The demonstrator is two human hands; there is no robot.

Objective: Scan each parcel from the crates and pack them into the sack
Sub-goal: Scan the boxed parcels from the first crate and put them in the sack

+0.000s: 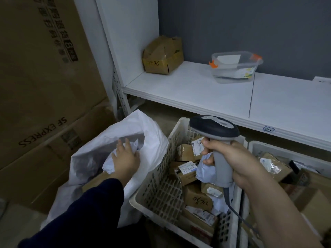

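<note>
Pressing a white parcel into the sack at nine o'clock of the crate, the left hand lay with fingers straight; the right hand clamped the scanner. The slack sack mouth could have folded shut, spilling the next parcel.

sack white | scanner grey, dark head | crate off-white lattice | sleeve navy

I read "SF EXPRESS" printed sideways on the lower carton at left. The upper carton bears Chinese print with a boxed "8". The small box on the shelf carries handwritten digits ending "36". The parcel labels in the crate are too small to read.
</note>
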